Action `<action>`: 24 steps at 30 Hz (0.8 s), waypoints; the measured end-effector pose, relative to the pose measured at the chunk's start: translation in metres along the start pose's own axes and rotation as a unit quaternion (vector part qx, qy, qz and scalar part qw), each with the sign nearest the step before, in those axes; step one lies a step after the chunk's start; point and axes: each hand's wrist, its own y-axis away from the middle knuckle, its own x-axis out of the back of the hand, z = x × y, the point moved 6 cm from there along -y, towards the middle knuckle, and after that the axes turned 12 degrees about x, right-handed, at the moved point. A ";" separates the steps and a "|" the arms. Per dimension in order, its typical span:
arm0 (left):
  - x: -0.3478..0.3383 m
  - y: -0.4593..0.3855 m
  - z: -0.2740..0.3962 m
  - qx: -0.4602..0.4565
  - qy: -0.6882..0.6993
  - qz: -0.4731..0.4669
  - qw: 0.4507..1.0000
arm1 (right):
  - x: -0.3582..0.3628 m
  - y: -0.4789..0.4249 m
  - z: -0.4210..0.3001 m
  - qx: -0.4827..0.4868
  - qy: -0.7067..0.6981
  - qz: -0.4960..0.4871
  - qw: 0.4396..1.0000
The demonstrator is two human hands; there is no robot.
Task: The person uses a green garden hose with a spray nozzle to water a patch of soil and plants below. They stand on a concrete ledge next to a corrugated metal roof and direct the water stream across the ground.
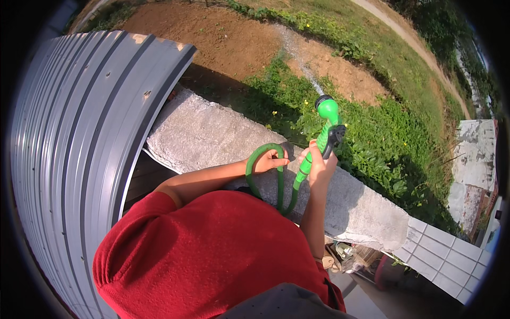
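Note:
A green hose nozzle point(323, 137) with a black spray head points away over the garden. From its head a stream of water point(298, 54) runs out toward the bare soil. My right hand point(320, 165) is wrapped around the nozzle's grip, below the black trigger lever. A loop of green garden hose point(251, 167) hangs between my hands and joins the nozzle's lower end. Over the ledge, my left hand point(269, 160) grips the hose near the top of that loop, its fingers partly hidden.
A rough concrete ledge point(207, 131) crosses in front of me, ending by white tiles point(434, 243) at right. Corrugated metal sheeting point(79, 131) stands at left. Beyond lie green plants point(382, 139) and brown soil point(207, 36). Assorted items point(344, 251) sit below the ledge.

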 end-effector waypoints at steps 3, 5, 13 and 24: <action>0.000 0.001 0.001 0.006 -0.003 -0.004 1.000 | 0.000 0.000 0.000 -0.025 0.031 0.012 0.999; 0.000 0.001 0.000 0.004 0.001 -0.003 1.000 | 0.000 0.000 0.001 -0.028 0.029 0.004 0.999; 0.001 0.000 -0.003 0.026 -0.003 0.004 1.000 | -0.001 0.002 0.001 -0.015 0.018 -0.003 1.000; 0.049 0.016 0.043 -0.020 -0.292 -0.055 0.955 | 0.001 0.006 -0.008 0.030 -0.022 -0.006 0.999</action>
